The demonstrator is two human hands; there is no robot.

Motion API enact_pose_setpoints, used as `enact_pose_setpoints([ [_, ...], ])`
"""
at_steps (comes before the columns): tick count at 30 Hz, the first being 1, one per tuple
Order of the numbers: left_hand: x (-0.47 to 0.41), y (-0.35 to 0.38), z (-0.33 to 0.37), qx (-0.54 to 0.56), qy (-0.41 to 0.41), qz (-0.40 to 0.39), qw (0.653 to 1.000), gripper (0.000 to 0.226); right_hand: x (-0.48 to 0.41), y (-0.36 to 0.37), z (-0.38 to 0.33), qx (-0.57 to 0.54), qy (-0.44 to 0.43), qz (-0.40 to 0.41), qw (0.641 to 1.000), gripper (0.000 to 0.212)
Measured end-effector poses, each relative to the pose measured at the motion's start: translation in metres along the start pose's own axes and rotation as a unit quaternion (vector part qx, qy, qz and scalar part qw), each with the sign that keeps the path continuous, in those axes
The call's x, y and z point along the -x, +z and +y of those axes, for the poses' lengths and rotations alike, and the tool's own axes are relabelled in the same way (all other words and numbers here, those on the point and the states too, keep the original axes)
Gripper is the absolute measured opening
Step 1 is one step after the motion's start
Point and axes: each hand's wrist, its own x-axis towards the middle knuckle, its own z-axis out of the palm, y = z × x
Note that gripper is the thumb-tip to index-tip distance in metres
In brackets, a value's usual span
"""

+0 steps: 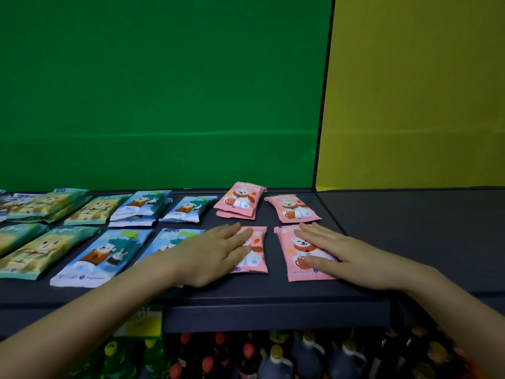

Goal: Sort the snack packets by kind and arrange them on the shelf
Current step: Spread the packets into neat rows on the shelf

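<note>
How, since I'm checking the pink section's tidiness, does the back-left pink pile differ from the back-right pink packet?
The back-left pink pile is two packets stacked, the lower peeking out in front; the back-right pink packet looks single. The pile's top leans right, reaching the back edge of the shelf; the packet's top leans left, slightly nearer. Both lie flat, face up, with the same bear print.

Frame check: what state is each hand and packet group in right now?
left hand, open, flat on the front left pink packet
right hand, open, flat on the front right pink packet
back pink packets, flat, untouched
blue packets, flat, grouped
green packets, flat, grouped
</note>
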Motion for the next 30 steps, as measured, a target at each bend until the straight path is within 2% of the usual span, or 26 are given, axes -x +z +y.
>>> enact_pose_setpoints([
  [3, -0.006, -0.008, -0.004, -0.005, 0.013, -0.033, 0.999, 0.055, -0.006, -0.012, 0.001, 0.015, -0.008, -0.055, 0.998, 0.073],
  [4, -0.010, -0.014, -0.005, 0.008, 0.019, -0.018, 1.000, 0.054, -0.010, -0.020, 0.001, 0.014, -0.008, -0.060, 0.998, 0.072],
  [7, -0.036, -0.027, -0.015, 0.061, -0.022, 0.131, 0.989, 0.044, -0.033, -0.039, 0.006, 0.012, -0.011, 0.028, 0.999, 0.053],
  [9, -0.063, -0.033, -0.026, 0.068, -0.081, 0.186, 0.977, 0.043, -0.053, -0.046, 0.011, 0.013, 0.000, 0.087, 0.996, 0.049],
  [13, -0.107, -0.033, -0.041, 0.138, -0.141, 0.127, 0.972, 0.062, -0.082, -0.038, 0.023, 0.000, 0.041, 0.037, 0.998, 0.059],
  [16, -0.125, -0.028, -0.045, 0.173, -0.143, 0.080, 0.971, 0.062, -0.094, -0.028, 0.032, -0.007, 0.064, 0.031, 0.997, 0.058],
  [21, -0.134, -0.025, -0.038, 0.135, -0.177, 0.106, 0.969, 0.046, -0.111, -0.026, 0.032, 0.033, 0.095, 0.046, 0.994, 0.062],
  [25, -0.131, -0.023, -0.031, 0.105, -0.194, 0.113, 0.969, 0.050, -0.119, -0.026, 0.030, 0.055, 0.105, 0.042, 0.992, 0.062],
  [30, -0.127, -0.024, -0.030, 0.131, -0.206, 0.087, 0.966, 0.052, -0.122, -0.025, 0.030, 0.058, 0.112, 0.038, 0.991, 0.063],
])
